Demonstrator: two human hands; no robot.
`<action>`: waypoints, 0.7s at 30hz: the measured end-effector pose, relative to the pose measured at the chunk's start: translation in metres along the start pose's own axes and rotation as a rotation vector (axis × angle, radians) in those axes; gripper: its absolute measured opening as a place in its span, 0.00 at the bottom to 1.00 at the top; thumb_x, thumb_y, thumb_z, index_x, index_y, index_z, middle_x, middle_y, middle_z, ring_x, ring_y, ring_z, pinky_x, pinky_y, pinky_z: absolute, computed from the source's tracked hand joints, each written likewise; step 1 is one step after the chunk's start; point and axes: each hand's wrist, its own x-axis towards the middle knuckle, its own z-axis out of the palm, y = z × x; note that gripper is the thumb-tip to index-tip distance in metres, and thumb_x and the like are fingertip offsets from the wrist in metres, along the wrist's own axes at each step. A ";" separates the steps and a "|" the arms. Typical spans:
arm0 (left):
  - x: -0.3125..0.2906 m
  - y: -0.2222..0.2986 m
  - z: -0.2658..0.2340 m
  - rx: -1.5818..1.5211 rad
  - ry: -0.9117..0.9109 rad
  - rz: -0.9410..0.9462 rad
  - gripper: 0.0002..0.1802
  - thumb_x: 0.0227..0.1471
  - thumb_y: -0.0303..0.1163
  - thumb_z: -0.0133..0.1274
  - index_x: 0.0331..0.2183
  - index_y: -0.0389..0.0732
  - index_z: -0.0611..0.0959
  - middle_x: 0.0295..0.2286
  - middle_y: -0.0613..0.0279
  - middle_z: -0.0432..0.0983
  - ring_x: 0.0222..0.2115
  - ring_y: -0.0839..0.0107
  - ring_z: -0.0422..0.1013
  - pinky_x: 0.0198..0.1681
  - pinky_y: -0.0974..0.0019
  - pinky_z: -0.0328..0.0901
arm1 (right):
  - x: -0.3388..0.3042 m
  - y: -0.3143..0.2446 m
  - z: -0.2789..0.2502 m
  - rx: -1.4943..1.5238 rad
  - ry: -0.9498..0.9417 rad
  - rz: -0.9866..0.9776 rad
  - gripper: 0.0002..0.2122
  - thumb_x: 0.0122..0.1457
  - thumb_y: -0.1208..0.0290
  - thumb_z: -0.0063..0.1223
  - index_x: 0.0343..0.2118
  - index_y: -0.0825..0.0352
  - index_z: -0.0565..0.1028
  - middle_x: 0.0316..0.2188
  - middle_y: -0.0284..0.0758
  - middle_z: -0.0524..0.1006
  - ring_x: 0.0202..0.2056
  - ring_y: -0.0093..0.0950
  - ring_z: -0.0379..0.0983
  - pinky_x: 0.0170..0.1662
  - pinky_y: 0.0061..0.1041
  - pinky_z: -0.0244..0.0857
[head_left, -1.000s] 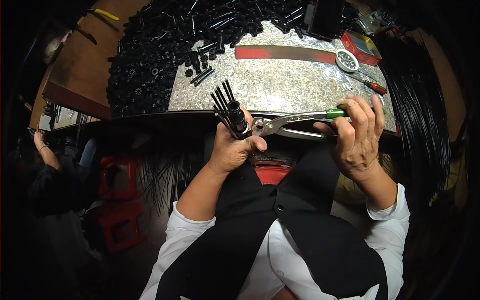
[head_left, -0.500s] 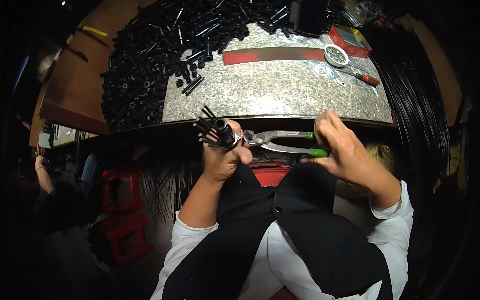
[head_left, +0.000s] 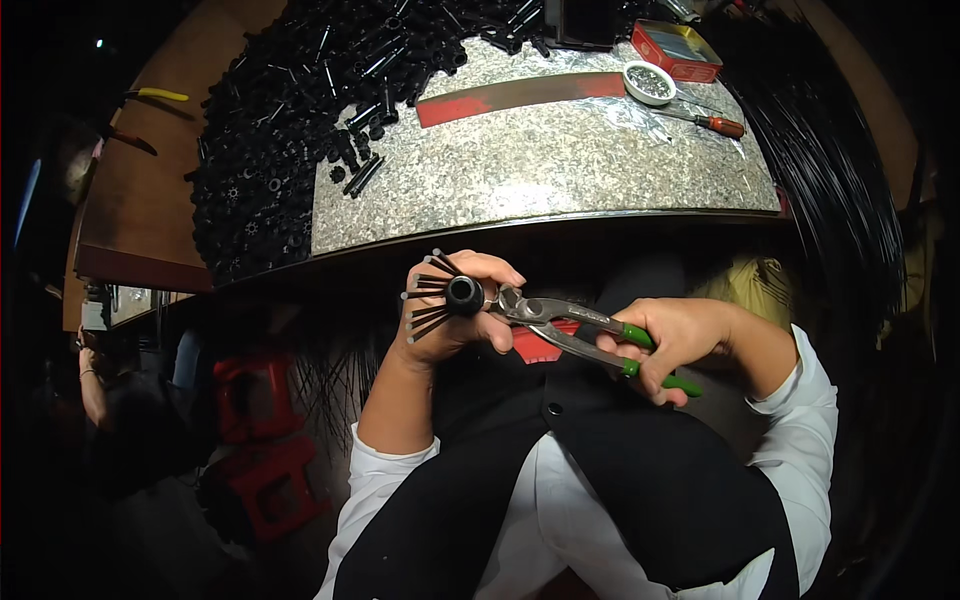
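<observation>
Since the earlier frames both hands have come down from the bench edge toward the lap, and the bundle of rods, upright before, now fans out to the left. The pliers were level at the bench edge then; now they slant down to the right.

The left hand [head_left: 445,310] is curled round a black hub [head_left: 464,294], a short round plastic piece with a dark hole facing the camera. About seven thin black rods [head_left: 425,297] stick out of it like spokes. The right hand [head_left: 678,340] is wrapped round the two green handles of the pliers [head_left: 560,318], fingers closed on them. The pliers are dull grey metal, and their nose touches the hub's right side; whether the jaws grip it I cannot tell.

The bench [head_left: 560,170] lies beyond, a speckled grey stone-like top with a curved near edge. A large heap of black tubes [head_left: 290,130] covers its far left, too many to count. On the far right sit one red tin [head_left: 676,50], one round white dish [head_left: 648,82] of small metal bits and one screwdriver [head_left: 712,122] with an orange handle. A red strip [head_left: 520,95] lies across the far part. Two red stools [head_left: 262,450] stand low on the left.
</observation>
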 end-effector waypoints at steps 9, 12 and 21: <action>0.003 0.003 -0.010 -0.112 0.125 -0.119 0.38 0.26 0.53 0.70 0.35 0.34 0.79 0.31 0.64 0.75 0.27 0.80 0.66 0.30 0.76 0.60 | -0.001 -0.006 0.020 -1.214 0.933 -0.797 0.18 0.52 0.70 0.60 0.41 0.70 0.66 0.29 0.42 0.70 0.32 0.41 0.70 0.36 0.32 0.65; 0.009 0.004 -0.009 -0.172 0.110 -0.169 0.43 0.22 0.55 0.69 0.38 0.33 0.77 0.28 0.67 0.74 0.25 0.82 0.65 0.27 0.78 0.58 | -0.007 -0.011 0.021 -0.694 0.647 -0.488 0.09 0.60 0.68 0.50 0.33 0.71 0.71 0.23 0.38 0.74 0.23 0.31 0.73 0.27 0.26 0.66; 0.015 0.008 -0.016 -0.217 0.084 -0.229 0.38 0.20 0.53 0.71 0.32 0.34 0.82 0.24 0.68 0.74 0.25 0.80 0.66 0.27 0.75 0.58 | 0.003 -0.003 0.015 -1.308 0.897 -0.775 0.25 0.44 0.74 0.65 0.44 0.71 0.65 0.33 0.45 0.72 0.33 0.35 0.72 0.36 0.31 0.67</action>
